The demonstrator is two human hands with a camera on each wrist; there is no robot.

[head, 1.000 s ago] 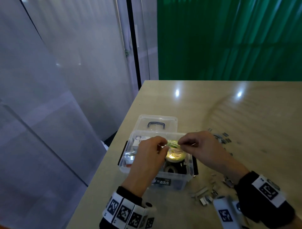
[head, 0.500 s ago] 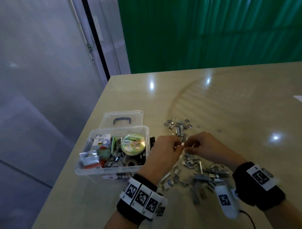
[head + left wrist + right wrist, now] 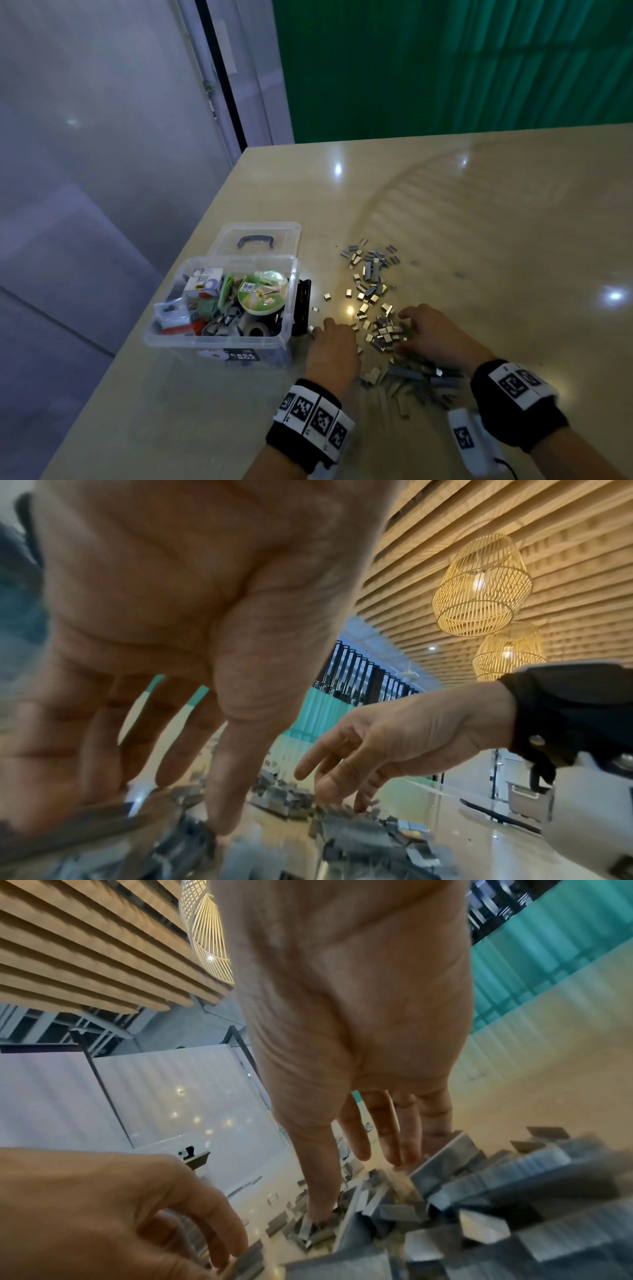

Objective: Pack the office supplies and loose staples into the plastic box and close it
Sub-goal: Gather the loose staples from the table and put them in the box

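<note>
On the far left I see pale grey wall panels (image 3: 85, 154) and a dark door frame post (image 3: 222, 89); behind the beige glossy surface (image 3: 479, 212) hangs a green corrugated backdrop (image 3: 445, 61). The surface shows several bright light reflections, and the wrist views show a slatted wooden ceiling (image 3: 565, 547) with woven basket lamps (image 3: 481, 585).

Near the left edge of the surface stands my clear plastic box (image 3: 219, 339), open, with its clear lid with a dark handle (image 3: 256, 238) lying flat behind it. Inside the box I make out a round green tape roll (image 3: 263, 292), a small white carton (image 3: 202, 279) and other supplies too cluttered to name.

Just right of the box, my left hand (image 3: 334, 346) rests on the surface, its grip apart, with straight fingers touching the near edge of the loose silver staples (image 3: 373, 277). The staples spread from well behind the hands to a denser heap between the wrists.

Further right, my right hand (image 3: 435, 337) also has its grip apart, fingers (image 3: 380, 1129) spread and thumb pressing down into the staple pile.
</note>
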